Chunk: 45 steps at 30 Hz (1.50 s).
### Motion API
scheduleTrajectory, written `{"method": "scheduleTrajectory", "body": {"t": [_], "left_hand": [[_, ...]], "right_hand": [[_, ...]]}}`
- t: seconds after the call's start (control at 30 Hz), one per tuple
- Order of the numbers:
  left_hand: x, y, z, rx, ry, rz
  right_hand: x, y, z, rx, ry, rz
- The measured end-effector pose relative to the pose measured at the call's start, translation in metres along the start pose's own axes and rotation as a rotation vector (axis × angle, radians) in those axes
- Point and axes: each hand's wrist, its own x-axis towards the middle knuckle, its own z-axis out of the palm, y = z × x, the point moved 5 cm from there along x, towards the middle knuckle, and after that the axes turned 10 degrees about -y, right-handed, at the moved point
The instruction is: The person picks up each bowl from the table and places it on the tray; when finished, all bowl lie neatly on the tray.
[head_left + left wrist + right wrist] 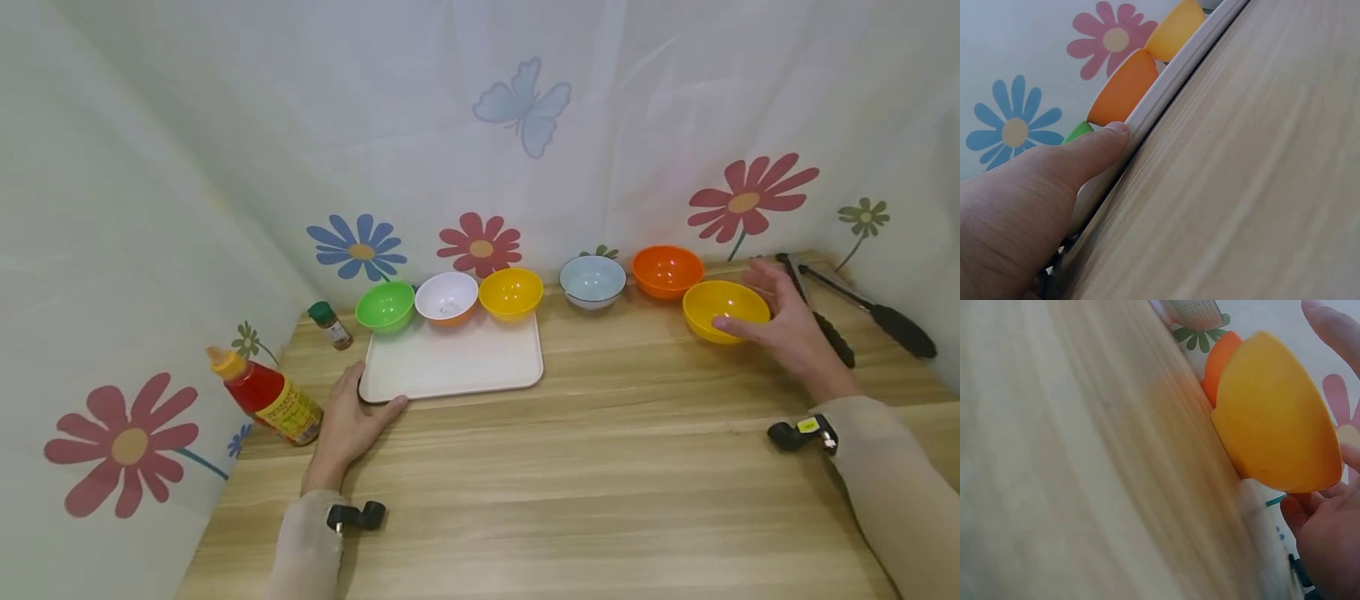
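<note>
My left hand [352, 421] rests at the near left corner of a white tray [457, 367], thumb along the front edge and fingers by the left side. In the left wrist view its thumb [1100, 147] touches the tray's rim. My right hand [798, 333] is spread around the right side of a yellow bowl [720, 308], fingers relaxed. In the right wrist view the thumb stands off the yellow bowl [1279, 419], and the other fingers are beside it, partly hidden. An orange bowl [667, 271] stands just behind that bowl.
A green bowl [385, 307], white-lined orange bowl [447, 297] and another yellow bowl [512, 293] line the tray's back. Beyond are a pale blue bowl [592, 282] and black-handled tongs [903, 329]. A red sauce bottle [277, 400] and spice jar [330, 325] stand left.
</note>
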Motion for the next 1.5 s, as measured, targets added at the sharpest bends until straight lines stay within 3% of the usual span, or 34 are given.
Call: {"method": "scheduleTrajectory", "body": {"t": [0.37, 0.83, 1.23, 1.5], "left_hand": [[-0.001, -0.002, 0.002, 0.006, -0.012, -0.011], [-0.002, -0.003, 0.002, 0.006, -0.002, -0.003], [-0.001, -0.002, 0.001, 0.007, -0.007, -0.009], [0.0, -0.001, 0.001, 0.012, -0.005, -0.004]], "right_hand": [[0.0, 0.015, 0.006, -0.022, -0.035, 0.009], [0.0, 0.016, 0.007, -0.021, -0.081, 0.006], [-0.002, 0.019, 0.006, -0.02, -0.043, -0.007], [-0.002, 0.008, 0.001, -0.025, -0.028, -0.008]]}}
